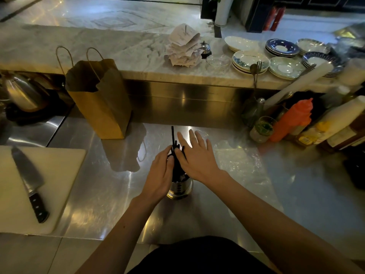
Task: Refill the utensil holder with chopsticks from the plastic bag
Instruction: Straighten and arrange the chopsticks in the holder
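Head view: at the centre of the frame a steel holder (pixel 180 189) stands upright on a steel counter (pixel 110 186). A bundle of black chopsticks (pixel 176 167) stands in it, long axis roughly vertical, with the free ends pointing up and toward the top of the frame. One stick rises clear above the others. The left hand (pixel 161 175) comes in from the lower left and grips the bundle just above the holder's rim, its fingers (pixel 167 155) curled round the sticks. The right hand (pixel 197 159) lies against the right side of the bundle with its fingers (pixel 192 137) straight and spread, holding nothing. A clear plastic bag (pixel 237 163) lies flat on the counter just right of the holder, partly under the right forearm.

A brown paper bag (pixel 98 101) stands upright at left of centre, well apart from the holder. At lower left a knife (pixel 29 180) lies on a white cutting board (pixel 49 194), blade toward the top of the frame. An orange bottle (pixel 292 119) stands among other bottles at right. On the marble ledge at upper right sit stacked plates (pixel 284 68) and a spike of paper slips (pixel 183 46).
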### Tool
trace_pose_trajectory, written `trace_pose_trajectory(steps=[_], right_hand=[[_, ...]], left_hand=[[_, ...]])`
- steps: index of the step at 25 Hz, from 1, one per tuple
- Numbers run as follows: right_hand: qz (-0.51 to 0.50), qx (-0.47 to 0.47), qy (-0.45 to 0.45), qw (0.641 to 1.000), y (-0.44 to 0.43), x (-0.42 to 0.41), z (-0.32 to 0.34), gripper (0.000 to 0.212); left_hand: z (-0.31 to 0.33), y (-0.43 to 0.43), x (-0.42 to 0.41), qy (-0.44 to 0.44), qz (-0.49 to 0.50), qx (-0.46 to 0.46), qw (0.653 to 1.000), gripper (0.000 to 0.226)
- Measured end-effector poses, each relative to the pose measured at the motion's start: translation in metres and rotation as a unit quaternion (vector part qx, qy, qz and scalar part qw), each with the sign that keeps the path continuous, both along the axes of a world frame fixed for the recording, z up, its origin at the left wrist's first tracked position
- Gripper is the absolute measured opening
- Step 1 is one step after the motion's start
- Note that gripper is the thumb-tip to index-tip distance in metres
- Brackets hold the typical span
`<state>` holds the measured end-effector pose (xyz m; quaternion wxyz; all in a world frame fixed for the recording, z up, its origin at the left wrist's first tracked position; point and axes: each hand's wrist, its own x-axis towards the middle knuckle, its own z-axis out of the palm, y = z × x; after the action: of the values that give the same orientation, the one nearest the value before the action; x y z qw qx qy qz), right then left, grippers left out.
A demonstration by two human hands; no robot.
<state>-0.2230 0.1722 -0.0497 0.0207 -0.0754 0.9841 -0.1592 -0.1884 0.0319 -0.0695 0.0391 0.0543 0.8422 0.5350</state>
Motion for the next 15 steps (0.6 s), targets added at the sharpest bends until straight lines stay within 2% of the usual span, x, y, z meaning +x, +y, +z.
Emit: trace_pose_trajectory(steps=[2,5,9,12,15], right_hand=[[-0.015,-0.017,-0.059,0.998,0.005,0.001,0.0,0.068],[-0.037,-0.142,-0.104,0.984,0.01,0.006,0.003,0.079],[-0.093,-0.31,-0.051,0.945,0.014,0.019,0.005,0.068],[-0.137,-0.331,-0.01,0.934,0.026,0.03,0.003,0.059],[-0.164,-0.34,0.001,0.926,0.047,0.04,-0.006,0.054]], left_hand=[[-0.007,0.001,-0.002,-0.011,-0.027,-0.023,0.999,0.048],[-0.012,-0.002,-0.005,-0.001,-0.007,-0.042,0.999,0.052],[-0.011,-0.007,-0.009,0.037,-0.009,-0.042,0.998,0.048],[0.0,-0.002,-0.011,0.053,-0.022,-0.049,0.997,0.05],[0.016,0.007,-0.03,0.138,-0.051,-0.124,0.981,0.054]])
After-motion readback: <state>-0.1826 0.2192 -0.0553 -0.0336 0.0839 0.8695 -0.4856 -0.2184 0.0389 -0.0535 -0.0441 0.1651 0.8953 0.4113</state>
